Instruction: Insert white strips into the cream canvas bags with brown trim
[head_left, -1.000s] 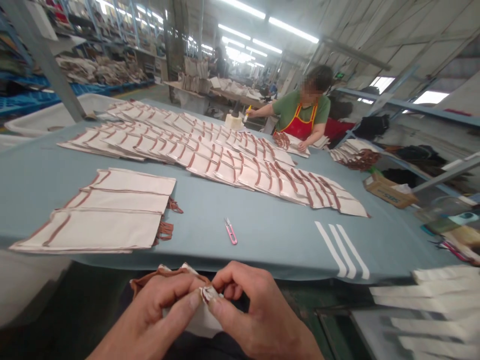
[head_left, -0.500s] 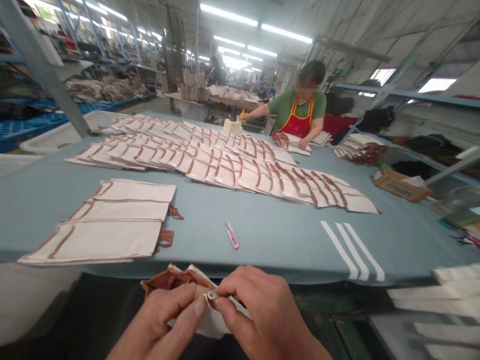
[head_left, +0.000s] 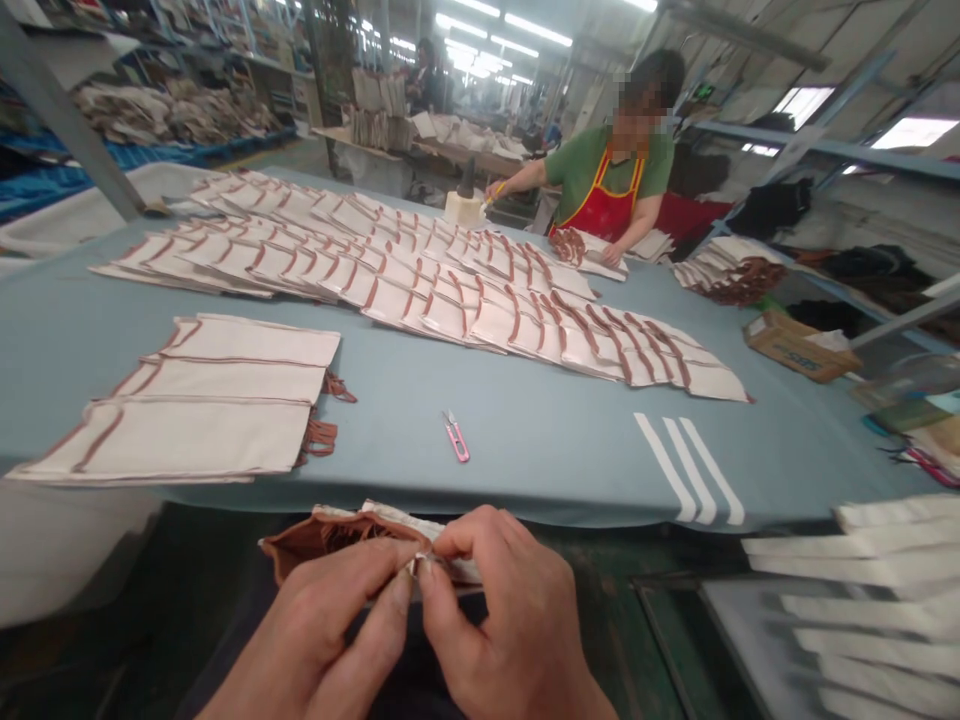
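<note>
My left hand [head_left: 330,630] and my right hand [head_left: 499,620] meet below the table's front edge, both pinching one corner of a cream canvas bag with brown trim [head_left: 337,528]. Thumbs and forefingers press together on the fabric edge. The bag's brown handles bunch up behind my left hand. A pink thread snipper [head_left: 455,437] lies on the blue table [head_left: 525,450] just beyond my hands. A small stack of flat cream bags [head_left: 202,400] lies on the table to the left.
Long overlapping rows of cream bags [head_left: 450,300] cover the table's far half. A person in a green shirt and red apron [head_left: 611,185] works at the far side. Three white strips [head_left: 686,465] lie at the right. More folded cream pieces [head_left: 862,580] sit lower right; a cardboard box [head_left: 799,345] stands beyond.
My hands stay pinched on the bag corner, with small finger shifts. The view has tilted down slightly, and the bag now lies flatter between my hands.
</note>
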